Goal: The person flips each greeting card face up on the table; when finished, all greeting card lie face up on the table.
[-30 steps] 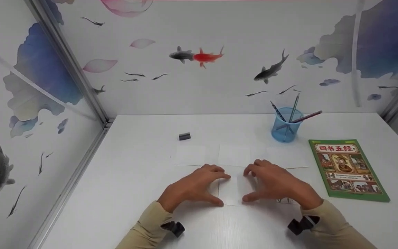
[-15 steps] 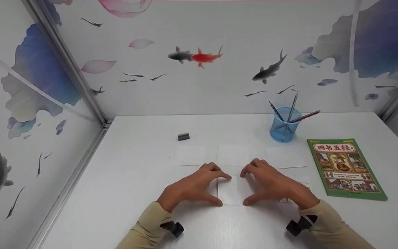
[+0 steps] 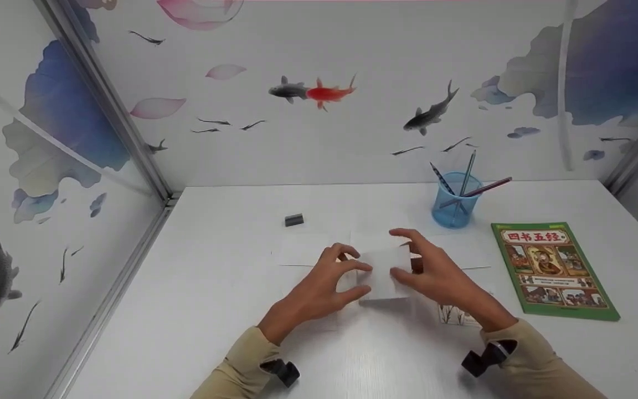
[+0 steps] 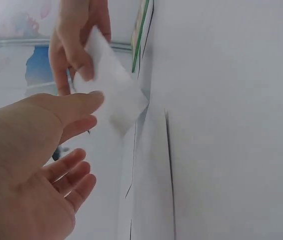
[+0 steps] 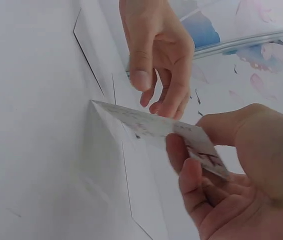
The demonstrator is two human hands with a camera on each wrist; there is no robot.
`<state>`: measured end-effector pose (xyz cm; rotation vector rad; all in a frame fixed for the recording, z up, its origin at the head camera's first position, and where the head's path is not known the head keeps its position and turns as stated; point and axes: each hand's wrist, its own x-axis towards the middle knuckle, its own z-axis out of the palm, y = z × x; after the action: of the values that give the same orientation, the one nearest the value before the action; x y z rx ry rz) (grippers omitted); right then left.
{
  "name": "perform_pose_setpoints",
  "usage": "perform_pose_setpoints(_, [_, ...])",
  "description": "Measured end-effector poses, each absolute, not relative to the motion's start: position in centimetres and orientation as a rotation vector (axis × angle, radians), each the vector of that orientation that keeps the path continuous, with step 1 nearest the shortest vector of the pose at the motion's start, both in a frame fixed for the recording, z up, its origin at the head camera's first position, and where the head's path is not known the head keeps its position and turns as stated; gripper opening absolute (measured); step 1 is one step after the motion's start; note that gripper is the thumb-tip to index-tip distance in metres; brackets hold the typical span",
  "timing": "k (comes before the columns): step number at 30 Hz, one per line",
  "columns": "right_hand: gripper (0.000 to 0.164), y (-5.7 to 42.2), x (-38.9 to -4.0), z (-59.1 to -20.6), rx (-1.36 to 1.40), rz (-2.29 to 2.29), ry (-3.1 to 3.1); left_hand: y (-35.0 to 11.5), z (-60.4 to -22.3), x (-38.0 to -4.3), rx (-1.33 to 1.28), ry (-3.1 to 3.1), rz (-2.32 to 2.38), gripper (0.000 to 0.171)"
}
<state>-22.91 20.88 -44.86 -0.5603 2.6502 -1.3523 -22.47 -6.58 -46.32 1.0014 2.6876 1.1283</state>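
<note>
A small white card (image 3: 384, 263) is raised at a tilt above the white table, its blank side showing in the head view. My right hand (image 3: 442, 280) pinches it along the right edge, thumb on the blank face and fingers behind. The right wrist view shows printing on the other face of the card (image 5: 151, 121). My left hand (image 3: 319, 285) hovers at the card's left edge, fingers loosely spread. In the left wrist view, the left thumb overlaps the card (image 4: 114, 85). Beneath my right forearm lies a card (image 3: 453, 315) with a printed drawing facing up.
Faint white cards (image 3: 371, 241) lie in rows behind my hands. A dark grey block (image 3: 294, 220) sits farther back. At the right stand a blue cup (image 3: 452, 213) of pencils and a green-bordered book (image 3: 554, 271). Printed wall panels (image 3: 241, 149) enclose the table's back and left.
Both hands were low at the table around a flat card. The right hand has since lifted the card and tilted it, moving away from me; the left hand has risen slightly beside it.
</note>
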Motion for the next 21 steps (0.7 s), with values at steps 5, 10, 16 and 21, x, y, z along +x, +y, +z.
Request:
perform_pose_setpoints(5, [0.067, 19.7, -22.2, -44.6, -0.759, -1.464, 2.653, -5.3, -45.9, -21.7, 0.868, 2.446, 1.495, 0.056])
perform_pose_setpoints(10, [0.051, 19.4, -21.9, -44.8, -0.961, -1.398, 2.661, -5.0, -46.0, -21.5, 0.71, 2.142, 1.745, 0.056])
perform_pose_setpoints(16, [0.062, 19.8, -22.2, -45.0, -0.892, -1.3, 2.866, -5.3, -46.4, -21.9, 0.645, 2.171, 1.704, 0.051])
perform_pose_setpoints(21, [0.061, 20.2, -22.5, -45.2, -0.65, -1.184, 3.023, -5.6, -46.7, -22.4, 0.557, 2.049, 1.852, 0.054])
